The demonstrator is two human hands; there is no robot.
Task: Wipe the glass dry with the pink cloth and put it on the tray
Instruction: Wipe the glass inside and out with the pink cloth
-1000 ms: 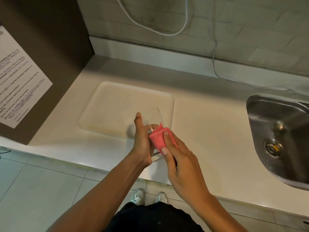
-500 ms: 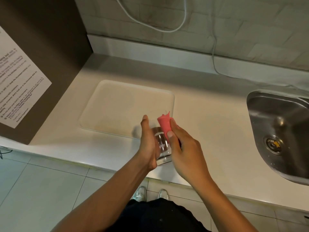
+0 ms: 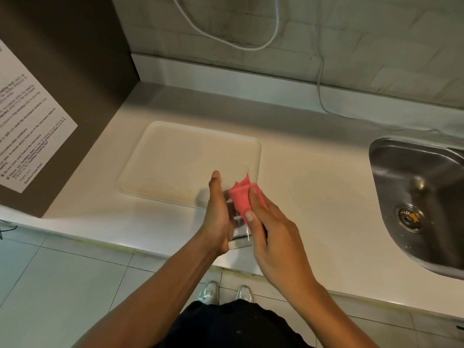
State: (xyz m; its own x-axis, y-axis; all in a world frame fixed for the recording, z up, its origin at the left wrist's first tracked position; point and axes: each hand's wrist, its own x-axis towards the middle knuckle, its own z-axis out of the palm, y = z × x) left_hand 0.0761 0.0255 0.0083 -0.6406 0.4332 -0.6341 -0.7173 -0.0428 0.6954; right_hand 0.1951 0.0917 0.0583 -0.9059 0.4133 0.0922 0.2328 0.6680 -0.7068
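My left hand (image 3: 218, 212) grips a clear glass (image 3: 238, 234), held tilted above the counter's front edge with its thick base toward me. A pink cloth (image 3: 240, 198) is pressed against the glass's upper side by my right hand (image 3: 270, 229), thumb on the cloth. Part of the cloth sticks up past the rim. The pale square tray (image 3: 180, 159) lies flat on the counter just beyond and left of my hands, with nothing on it. The glass's far rim overlaps the tray's near right corner in view.
A steel sink (image 3: 421, 197) with a drain is set into the white counter (image 3: 313, 192) at the right. A dark panel with a paper notice (image 3: 30, 126) stands at the left. White cables hang on the tiled back wall (image 3: 351, 33).
The cloth has shifted along the glass between frames, and my right hand has slid with it. The glass stays in my left hand at about the same place.
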